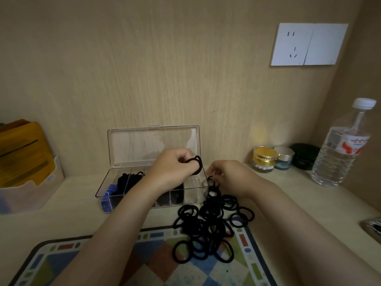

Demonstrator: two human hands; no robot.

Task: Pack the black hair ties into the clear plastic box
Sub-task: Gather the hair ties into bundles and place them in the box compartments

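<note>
the left hand (175, 164) hovers over the right end of the box (103, 188), fingers curled round a few ties (196, 165) looped over them, while the right hand (226, 174) pinches one tie (212, 182) at the top of the pile (208, 226) just beside the box's right wall. the lid (144, 145) stands open against the wall (144, 69), several compartments already hold black ties, and the rightmost looks free. the step seems to be gathering a bundle and dropping it in; it would go best to lift the pinched tie straight up so it sheds the ones tangled under it, slip it onto the left fingers with the rest, then lower the bundle well inside one compartment before letting go, since springy loops may hop over the dividers. most of the ties are not yet packed. the pile lies half on a pale desk (288, 199) and half on a patterned mat (144, 261). a blue thing (108, 198) sits in the box's left end. to the right stand two jars (265, 158), a dark case (305, 155) and a water bottle (342, 145); a bin (31, 188) sits at the left, and a socket (292, 44) is on the wood-grain wall.
</note>
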